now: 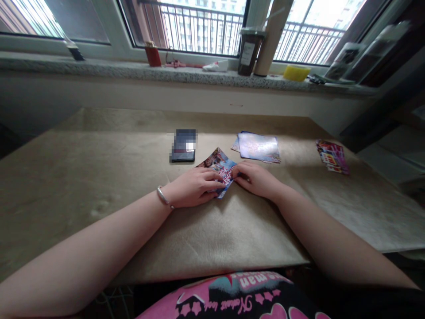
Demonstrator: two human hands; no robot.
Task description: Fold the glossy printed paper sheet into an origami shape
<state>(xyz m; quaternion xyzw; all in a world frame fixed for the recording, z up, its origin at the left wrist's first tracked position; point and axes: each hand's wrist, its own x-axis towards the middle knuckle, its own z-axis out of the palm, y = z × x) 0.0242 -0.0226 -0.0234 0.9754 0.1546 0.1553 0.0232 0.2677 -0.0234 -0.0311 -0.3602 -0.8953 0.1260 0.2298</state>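
Note:
A glossy, colourful printed paper sheet [216, 160] with red and white lettering lies on the table in front of me, turned so a corner points away. My left hand [195, 187] rests flat over its left and near part, fingers stretched out across the print. With fingers bent together, my right hand [254, 178] pinches the sheet's right corner; the thumb is partly seen. Just beyond to the right is a small pile of similar sheets [260, 146], the top one pale with glare. Part of the held sheet is hidden under my left hand.
A dark phone-like device [184, 145], blurred out, lies behind my left hand. Pink and red printed papers [333, 157] sit near the table's [99, 177] right edge. On the stone windowsill [109, 68] stand a red container [152, 54], a dark lidded jar [250, 52] and a yellow block [296, 73].

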